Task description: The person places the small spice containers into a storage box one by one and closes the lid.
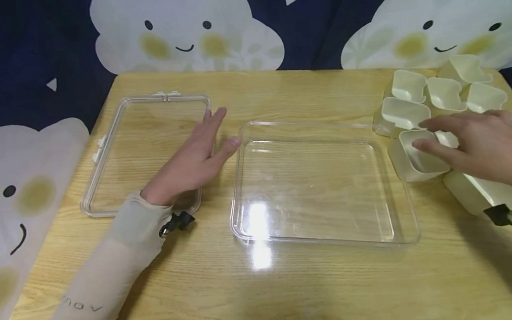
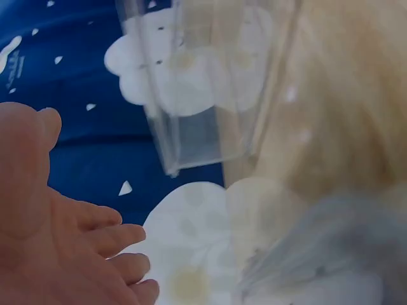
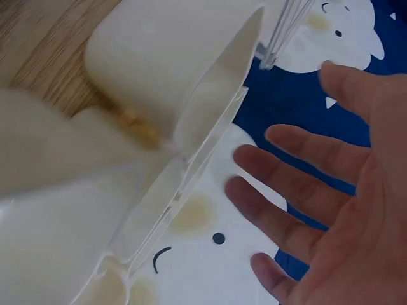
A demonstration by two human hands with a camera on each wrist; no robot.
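Note:
A clear rectangular plastic box (image 1: 315,243) lies in the middle of the table with its hollow side up. My left hand (image 1: 188,163) hovers at its left side with fingers straight and nothing in them, overlapping a clear lid (image 1: 143,210) in the head view. My right hand (image 1: 488,147) is over a group of cream-coloured small bins at the right, fingers spread. Its thumb and fingertips reach above a cream bin (image 1: 402,162) beside the box's right wall. In the right wrist view the open palm faces the cream bins (image 3: 146,63), apart from their rims.
More cream bins (image 1: 404,111) stand close together at the table's back right corner, and another bin (image 1: 465,195) lies under my right wrist. The lid has white clips (image 1: 97,151) along its edges. A dark blue cloth (image 1: 312,18) with cloud faces hangs behind the wooden table (image 1: 250,303).

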